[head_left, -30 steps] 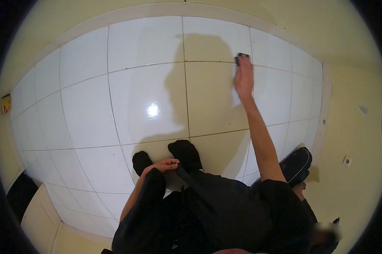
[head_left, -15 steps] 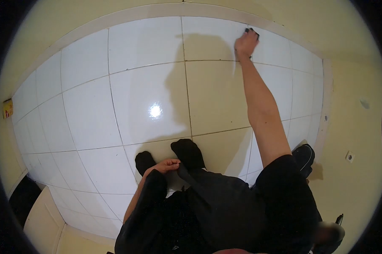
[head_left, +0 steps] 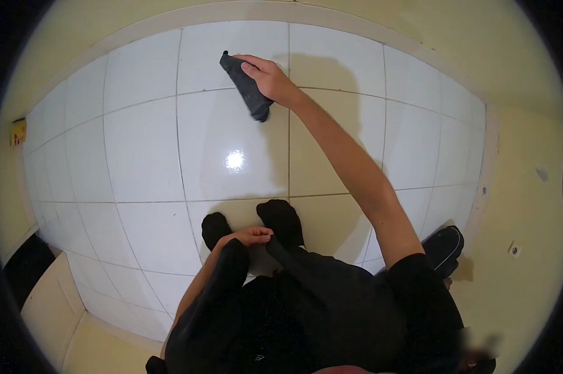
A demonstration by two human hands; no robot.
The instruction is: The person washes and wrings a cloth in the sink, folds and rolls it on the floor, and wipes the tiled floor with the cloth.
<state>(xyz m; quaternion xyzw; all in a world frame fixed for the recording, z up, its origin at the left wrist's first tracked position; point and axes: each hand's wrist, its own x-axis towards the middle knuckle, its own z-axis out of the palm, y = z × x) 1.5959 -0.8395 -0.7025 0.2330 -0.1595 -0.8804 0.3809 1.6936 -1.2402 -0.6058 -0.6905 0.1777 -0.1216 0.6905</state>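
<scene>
Out over the white tiled floor [head_left: 141, 149], my right hand [head_left: 270, 80] is closed on a dark grey cloth [head_left: 247, 90]. The cloth hangs as a long folded strip against the tiles, crossing a grout line, with my thumb lying on top of it. Close to my body, my left hand [head_left: 251, 236] pinches the edge of my dark clothing [head_left: 319, 280] between thumb and fingers. Just beyond that hand are my feet in black socks [head_left: 280, 219], flat on the floor.
A dark shoe [head_left: 444, 249] with a white line lies to the right, by the yellow wall [head_left: 518, 174]. At the far left edge stands a small yellow and red box [head_left: 19, 132]. A pale door panel [head_left: 54, 305] is at lower left, and a baseboard [head_left: 238, 10] borders the far side.
My right hand has swept left across the floor from the far right with the cloth, which now shows at full length. My left hand stays at the clothing; the view has shifted slightly.
</scene>
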